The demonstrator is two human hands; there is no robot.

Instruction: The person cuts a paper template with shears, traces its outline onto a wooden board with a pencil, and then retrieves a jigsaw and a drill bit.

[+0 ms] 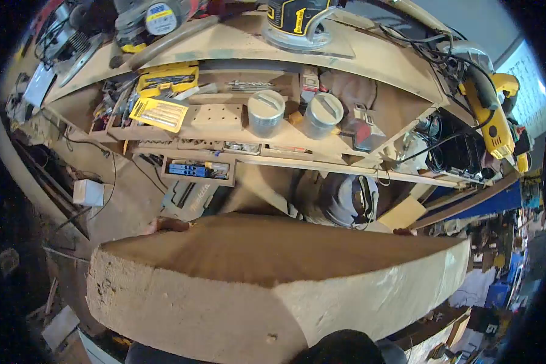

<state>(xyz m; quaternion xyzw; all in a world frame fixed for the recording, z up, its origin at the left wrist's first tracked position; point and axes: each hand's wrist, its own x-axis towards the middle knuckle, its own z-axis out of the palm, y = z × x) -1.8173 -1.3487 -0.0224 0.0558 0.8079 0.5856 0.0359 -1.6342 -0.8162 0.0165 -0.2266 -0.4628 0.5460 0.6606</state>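
Note:
A large, thick wooden slab [224, 309] spans the lower middle of the head view, with a pale, rough near face and a darker brown upper face. Fingers of my left hand [167, 225] curl over its far edge toward the left. Only the fingertips of my right hand [403, 232] show, at the far edge on the right. Both hands grip the slab; palms and thumbs are hidden behind it. A dark rounded shape covers part of its lower edge.
Beyond the slab stands a workbench with an open compartment [218, 115] holding drill bits, two lidded tins [266, 113] and a small tray [198, 170]. A router [297, 24] sits on top. Below are a Makita case [194, 197] and a vacuum [340, 197]. Cables hang at right.

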